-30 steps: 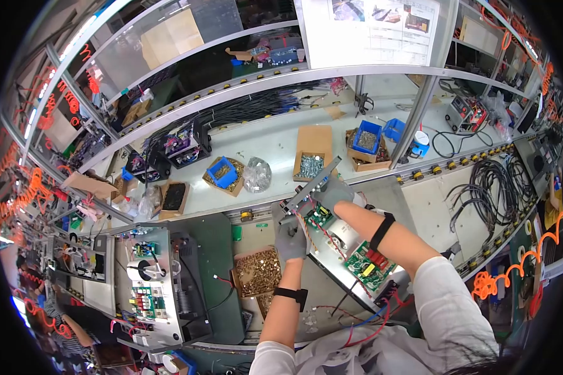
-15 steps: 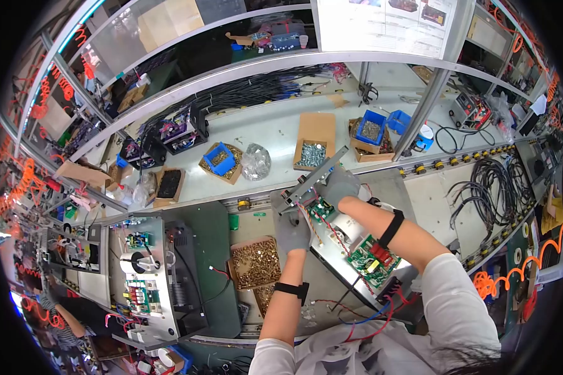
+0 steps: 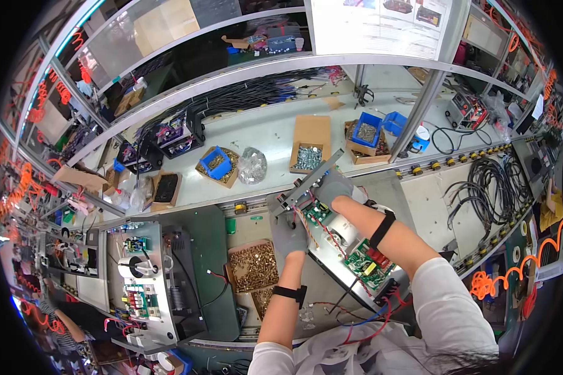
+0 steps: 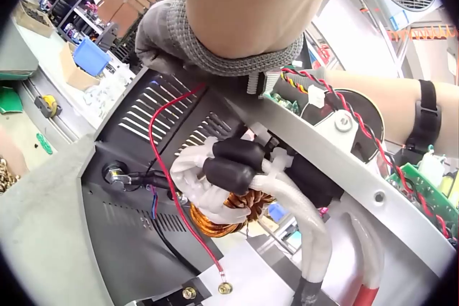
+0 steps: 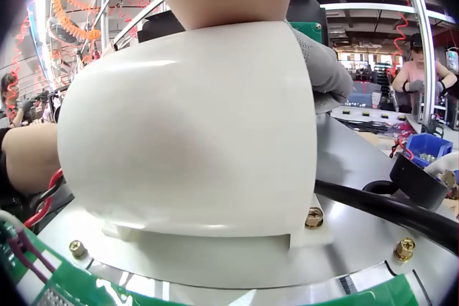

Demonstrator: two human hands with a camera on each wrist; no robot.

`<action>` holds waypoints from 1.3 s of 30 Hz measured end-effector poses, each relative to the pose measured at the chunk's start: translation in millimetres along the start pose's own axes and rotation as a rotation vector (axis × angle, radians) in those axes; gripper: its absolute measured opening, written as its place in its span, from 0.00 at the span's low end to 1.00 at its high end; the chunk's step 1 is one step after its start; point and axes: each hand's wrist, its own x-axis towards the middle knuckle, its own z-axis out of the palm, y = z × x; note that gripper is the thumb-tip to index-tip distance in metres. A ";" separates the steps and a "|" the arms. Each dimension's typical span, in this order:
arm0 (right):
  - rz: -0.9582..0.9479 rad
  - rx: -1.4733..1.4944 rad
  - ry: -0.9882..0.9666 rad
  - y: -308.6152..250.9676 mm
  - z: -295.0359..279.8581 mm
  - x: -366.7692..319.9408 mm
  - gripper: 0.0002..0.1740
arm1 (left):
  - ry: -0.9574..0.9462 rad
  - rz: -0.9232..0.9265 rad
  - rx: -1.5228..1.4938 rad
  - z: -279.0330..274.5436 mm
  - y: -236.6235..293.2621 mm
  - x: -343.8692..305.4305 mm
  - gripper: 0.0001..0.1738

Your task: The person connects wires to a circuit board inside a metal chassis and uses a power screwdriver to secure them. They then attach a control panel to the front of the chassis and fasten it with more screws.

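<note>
A narrow metal panel [image 3: 313, 180] stands tilted at the far end of an opened machine chassis [image 3: 331, 250]. My gloved left hand [image 3: 289, 234] grips its lower left end. In the left wrist view that glove [image 4: 165, 37] bends over the top of a dark vented side plate [image 4: 136, 116], its fingertips hidden. My gloved right hand [image 3: 335, 189] holds the panel from the near side, close to its middle. A white round cover [image 5: 190, 134] blocks most of that glove [image 5: 326, 76] in the right wrist view. Green circuit boards [image 3: 368, 264] and a copper coil [image 4: 222, 216] sit in the chassis.
Left of me, a second opened chassis [image 3: 147, 281] lies beside a green mat [image 3: 209, 262]. A box of brass screws [image 3: 253, 265] sits between. Along the back shelf stand a box of silver screws [image 3: 308, 156] and blue bins [image 3: 367, 128]. Black cables [image 3: 485, 190] are coiled at the right.
My view shifts slightly. Both hands stay at the panel, and it keeps nearly the same tilt.
</note>
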 end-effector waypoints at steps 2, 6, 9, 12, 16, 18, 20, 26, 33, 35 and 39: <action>0.030 0.015 -0.001 0.4 -0.2 0.3 0.32 | 0.022 0.037 0.006 1.1 -1.3 -1.5 0.13; -0.020 0.048 -0.032 4.0 -3.8 2.6 0.32 | 0.035 0.069 0.027 2.4 -4.8 -0.7 0.14; -0.032 0.084 -0.043 4.5 -5.4 1.6 0.30 | -0.030 0.023 0.008 1.5 -4.6 -0.9 0.13; -0.012 0.100 -0.053 7.7 -1.1 5.6 0.30 | 0.009 0.046 -0.006 3.5 -5.3 -1.4 0.13; -0.061 0.257 -0.136 17.1 -2.4 9.2 0.32 | -0.012 0.045 -0.018 -0.1 -4.9 -2.8 0.13; -0.052 0.290 -0.172 19.1 -4.6 10.9 0.32 | -0.016 0.048 -0.019 -2.2 -3.3 -1.9 0.13; -0.039 0.325 -0.210 14.9 -6.9 7.6 0.32 | -0.092 -0.006 -0.009 -4.4 -1.4 -1.7 0.15; 0.031 0.050 -0.068 3.6 -7.0 1.2 0.32 | 0.388 -0.080 0.002 5.8 1.3 -2.9 0.27; -0.053 0.215 -0.178 15.7 -2.0 15.2 0.33 | 0.055 0.149 0.060 -7.5 -1.4 6.1 0.38; -0.028 0.221 -0.189 17.6 0.2 14.5 0.33 | 0.031 0.116 -0.013 -7.3 2.6 3.4 0.38; -0.010 0.246 -0.189 15.3 1.4 21.5 0.30 | 0.046 0.120 -0.033 -3.2 1.9 5.2 0.37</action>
